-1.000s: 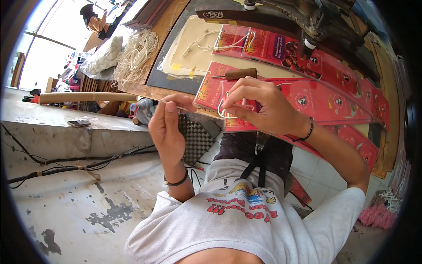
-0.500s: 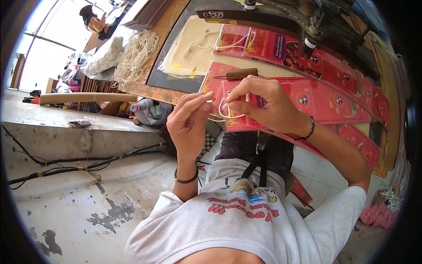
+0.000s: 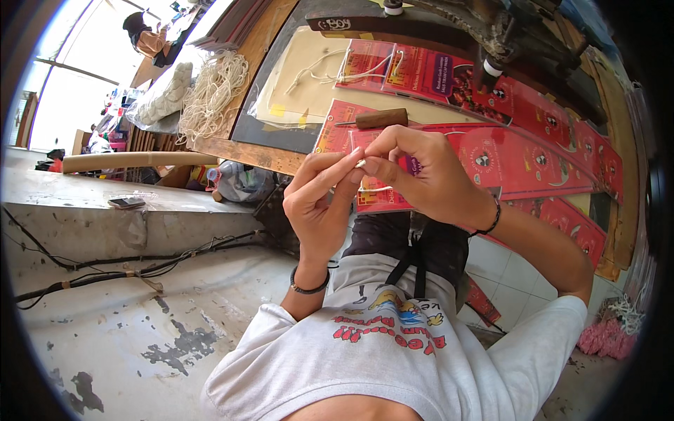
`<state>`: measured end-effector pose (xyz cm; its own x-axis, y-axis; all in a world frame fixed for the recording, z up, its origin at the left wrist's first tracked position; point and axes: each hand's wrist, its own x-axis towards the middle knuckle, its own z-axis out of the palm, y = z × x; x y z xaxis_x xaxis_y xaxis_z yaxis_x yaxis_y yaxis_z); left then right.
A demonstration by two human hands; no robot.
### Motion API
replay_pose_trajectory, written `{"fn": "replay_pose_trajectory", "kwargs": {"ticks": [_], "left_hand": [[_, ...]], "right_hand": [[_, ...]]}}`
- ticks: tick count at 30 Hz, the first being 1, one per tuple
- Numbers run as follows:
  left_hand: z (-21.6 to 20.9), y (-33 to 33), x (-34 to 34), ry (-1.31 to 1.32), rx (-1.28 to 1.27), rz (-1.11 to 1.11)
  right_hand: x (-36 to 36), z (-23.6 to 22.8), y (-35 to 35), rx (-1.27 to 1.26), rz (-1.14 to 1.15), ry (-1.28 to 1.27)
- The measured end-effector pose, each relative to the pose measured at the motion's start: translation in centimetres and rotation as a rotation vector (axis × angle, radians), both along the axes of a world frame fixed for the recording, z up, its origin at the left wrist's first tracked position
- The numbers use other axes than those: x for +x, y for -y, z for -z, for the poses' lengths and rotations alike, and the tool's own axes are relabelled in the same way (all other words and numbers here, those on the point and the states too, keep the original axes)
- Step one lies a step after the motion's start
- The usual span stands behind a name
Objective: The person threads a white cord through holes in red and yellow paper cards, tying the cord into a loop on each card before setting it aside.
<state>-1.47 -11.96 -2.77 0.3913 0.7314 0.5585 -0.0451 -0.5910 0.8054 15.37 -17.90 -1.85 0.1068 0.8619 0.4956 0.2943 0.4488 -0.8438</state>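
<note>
My left hand [image 3: 319, 193] and my right hand [image 3: 432, 172] meet fingertip to fingertip over the table's near edge. Between them is a short end of white cord [image 3: 361, 163], pinched by both; whether it is knotted I cannot tell. Part of the same cord shows below the fingers, against a red printed card [image 3: 393, 200] that lies under my hands. Just beyond my fingers, a wooden-handled awl [image 3: 381, 118] rests on the red cards, its thin spike pointing left. Further back, more red cards [image 3: 365, 59] have white cord loops at their left ends.
A heap of loose white cord [image 3: 214, 95] lies at the table's left side, beside a plastic bag [image 3: 165, 98]. Dark metal equipment [image 3: 498, 42] stands at the back right. A phone [image 3: 126, 203] lies on the ledge at left. Another person [image 3: 147, 38] sits far off at the upper left.
My left hand has moved right and up to meet my right hand, and its fingertips now close on the cord. The open cord loop seen before is now mostly covered by fingers.
</note>
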Motion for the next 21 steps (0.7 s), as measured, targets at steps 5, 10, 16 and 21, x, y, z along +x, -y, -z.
{"fn": "replay_pose_trajectory", "kwargs": {"ticks": [5, 10, 16, 21], "left_hand": [[0.1, -0.1, 0.3, 0.061, -0.052, 0.051], [0.6, 0.0, -0.1, 0.047, -0.148, 0.019], [0.9, -0.2, 0.0, 0.086, -0.139, 0.048], [0.3, 0.0, 0.2, 0.059, -0.144, 0.095]], "right_hand": [[-0.3, 0.2, 0.1, -0.019, 0.004, -0.059], [-0.2, 0.3, 0.0, 0.018, 0.028, -0.014], [-0.2, 0.3, 0.0, 0.022, 0.029, -0.004], [-0.1, 0.1, 0.2, -0.050, 0.024, -0.047]]}}
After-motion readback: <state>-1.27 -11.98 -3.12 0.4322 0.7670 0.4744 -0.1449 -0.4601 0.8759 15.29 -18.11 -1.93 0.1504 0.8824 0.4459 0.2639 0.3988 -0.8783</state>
